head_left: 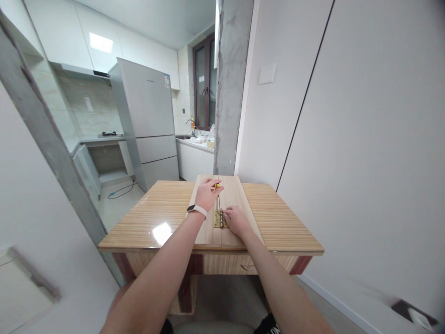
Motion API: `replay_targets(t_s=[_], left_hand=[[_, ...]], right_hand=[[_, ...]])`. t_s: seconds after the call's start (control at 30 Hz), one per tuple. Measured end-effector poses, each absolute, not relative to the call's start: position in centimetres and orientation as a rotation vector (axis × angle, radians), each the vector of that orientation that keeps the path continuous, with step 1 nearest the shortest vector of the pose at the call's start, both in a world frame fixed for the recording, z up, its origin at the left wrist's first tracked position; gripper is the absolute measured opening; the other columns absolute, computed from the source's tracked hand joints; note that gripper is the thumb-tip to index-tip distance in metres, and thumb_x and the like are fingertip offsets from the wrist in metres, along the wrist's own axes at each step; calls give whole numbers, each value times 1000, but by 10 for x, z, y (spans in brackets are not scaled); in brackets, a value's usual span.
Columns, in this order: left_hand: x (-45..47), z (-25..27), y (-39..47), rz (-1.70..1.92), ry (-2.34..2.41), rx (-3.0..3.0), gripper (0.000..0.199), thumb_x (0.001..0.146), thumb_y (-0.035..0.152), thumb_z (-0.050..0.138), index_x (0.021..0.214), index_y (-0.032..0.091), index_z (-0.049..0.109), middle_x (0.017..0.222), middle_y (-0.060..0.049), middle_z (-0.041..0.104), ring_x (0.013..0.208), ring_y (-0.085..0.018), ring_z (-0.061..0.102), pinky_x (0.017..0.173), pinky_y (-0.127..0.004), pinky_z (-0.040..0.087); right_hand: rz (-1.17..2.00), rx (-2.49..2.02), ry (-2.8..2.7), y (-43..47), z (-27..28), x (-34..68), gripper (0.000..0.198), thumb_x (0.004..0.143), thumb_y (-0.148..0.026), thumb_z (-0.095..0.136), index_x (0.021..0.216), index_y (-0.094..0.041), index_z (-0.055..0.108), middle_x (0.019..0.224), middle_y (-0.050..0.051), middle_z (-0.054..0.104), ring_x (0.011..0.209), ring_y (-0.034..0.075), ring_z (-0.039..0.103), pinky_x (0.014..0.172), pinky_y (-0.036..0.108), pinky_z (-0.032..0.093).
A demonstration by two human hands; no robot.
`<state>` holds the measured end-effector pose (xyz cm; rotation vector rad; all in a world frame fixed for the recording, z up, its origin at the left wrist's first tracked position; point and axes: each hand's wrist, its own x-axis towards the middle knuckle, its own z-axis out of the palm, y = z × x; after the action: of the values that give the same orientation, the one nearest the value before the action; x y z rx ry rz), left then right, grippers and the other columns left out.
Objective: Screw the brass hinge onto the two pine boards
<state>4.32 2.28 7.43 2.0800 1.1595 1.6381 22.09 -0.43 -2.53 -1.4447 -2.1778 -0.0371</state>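
A yellow-and-black screwdriver (217, 187) stands upright over the boards, its handle in the fingers of my left hand (206, 194). Its thin shaft runs down toward a brass hinge (218, 219) lying across the seam of two pale wooden boards (236, 189). The tip's exact contact is too small to tell. My right hand (238, 220) rests on the right board, fingers curled and pressed at the hinge, covering part of its right leaf. A white band with a dark face circles my left wrist.
Beneath the boards is a striped wooden table (163, 197) with a glossy top and a drawer (225, 264) in front. White walls stand close on both sides. Behind are a grey refrigerator (153, 106), a sink counter (194, 155) and a grey pillar (231, 93).
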Motion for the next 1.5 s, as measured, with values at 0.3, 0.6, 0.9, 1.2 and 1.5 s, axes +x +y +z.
replay_targets(t_s=[0.3,0.6,0.9,1.2,1.5], left_hand=[[44,75,24,1584,1124,2151,33,93,15,59,123,24,70,114,-7,70,91,-15,69,86,-29,60],[46,78,21,1622,1184,2117,22,85,24,73,108,21,74,105,-6,72,85,-15,68,83,-32,60],[46,69,28,1491,1080,2089,34,96,18,55,128,23,67,116,-8,72,98,-16,70,89,-31,60],[50,77,20,1552,1176,2126,23,87,27,71,110,24,76,103,-6,65,80,-13,67,75,-26,61],[44,72,24,1527,1084,2153,35,95,14,55,127,23,66,113,-8,71,98,-16,69,87,-30,60]], right_hand=[[4,-1496,-2184,-6,-24,221,32,103,-31,48,117,-25,76,117,10,69,113,22,56,101,31,38],[-22,-1441,-2193,-4,-27,221,32,103,-30,46,111,-25,77,113,8,70,111,20,56,100,29,38],[-5,-1479,-2169,-4,-27,222,33,103,-32,47,114,-25,77,114,9,70,111,20,56,99,29,40],[-20,-1442,-2189,-3,-26,222,32,103,-31,47,113,-25,77,112,8,70,111,20,56,100,29,39],[-15,-1457,-2170,-3,-27,222,32,103,-32,48,113,-25,77,114,8,69,111,20,56,100,28,39]])
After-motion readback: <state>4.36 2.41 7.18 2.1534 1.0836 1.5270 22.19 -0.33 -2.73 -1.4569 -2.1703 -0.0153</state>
